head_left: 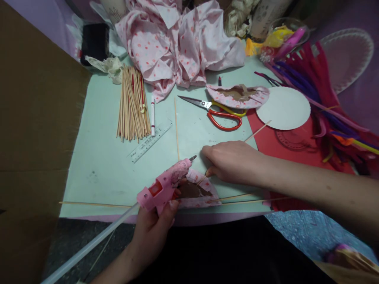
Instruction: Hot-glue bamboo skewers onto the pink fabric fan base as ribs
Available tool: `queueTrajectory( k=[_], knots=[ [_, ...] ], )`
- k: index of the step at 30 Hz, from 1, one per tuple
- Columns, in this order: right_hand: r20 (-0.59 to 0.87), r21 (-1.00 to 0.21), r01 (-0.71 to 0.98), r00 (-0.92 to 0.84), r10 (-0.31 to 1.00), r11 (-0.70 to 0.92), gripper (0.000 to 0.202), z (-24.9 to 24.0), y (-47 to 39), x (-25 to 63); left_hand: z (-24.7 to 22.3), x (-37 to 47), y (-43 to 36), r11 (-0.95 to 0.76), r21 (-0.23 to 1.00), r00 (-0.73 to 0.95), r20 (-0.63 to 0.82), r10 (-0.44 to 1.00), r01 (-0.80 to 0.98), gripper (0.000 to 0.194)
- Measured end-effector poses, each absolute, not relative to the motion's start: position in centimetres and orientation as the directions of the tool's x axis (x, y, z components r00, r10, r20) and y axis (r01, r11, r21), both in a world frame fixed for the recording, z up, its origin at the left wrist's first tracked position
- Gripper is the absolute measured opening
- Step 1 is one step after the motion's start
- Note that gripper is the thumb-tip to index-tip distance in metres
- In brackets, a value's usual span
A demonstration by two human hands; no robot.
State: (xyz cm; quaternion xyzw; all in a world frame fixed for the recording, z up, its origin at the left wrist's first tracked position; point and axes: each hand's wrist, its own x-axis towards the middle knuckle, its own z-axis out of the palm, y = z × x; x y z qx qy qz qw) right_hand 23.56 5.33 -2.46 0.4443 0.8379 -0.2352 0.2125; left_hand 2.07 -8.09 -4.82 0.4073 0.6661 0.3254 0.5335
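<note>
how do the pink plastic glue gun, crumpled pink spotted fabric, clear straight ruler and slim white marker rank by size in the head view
Largest to smallest:
1. Crumpled pink spotted fabric
2. Pink plastic glue gun; it looks nearer the camera, which may enlarge it
3. Clear straight ruler
4. Slim white marker

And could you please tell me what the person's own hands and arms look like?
The left hand and right hand are ungloved; the visible forearms show no sleeves, watch or bracelet. Dark clothing shows between them.
</note>
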Motion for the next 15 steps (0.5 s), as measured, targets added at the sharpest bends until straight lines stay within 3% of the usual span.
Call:
queueTrajectory(
  k=[11,15],
  knots=[
    [-0.558,-0.204,0.843,-0.518,0.648,0.498,0.024,-2.55,5.34,23.60,-5.03,2.02,-8.13,0.427,0.891,-0.063,-0.422,0.904,0.157,0.022],
    [-0.561,-0.210,0.846,-0.515,0.648,0.491,0.025,-2.40,5.24,23.63,-4.87,2.08,-8.03,0.396,0.892,-0.080,-0.388,0.918,0.217,0.024]
  ],
)
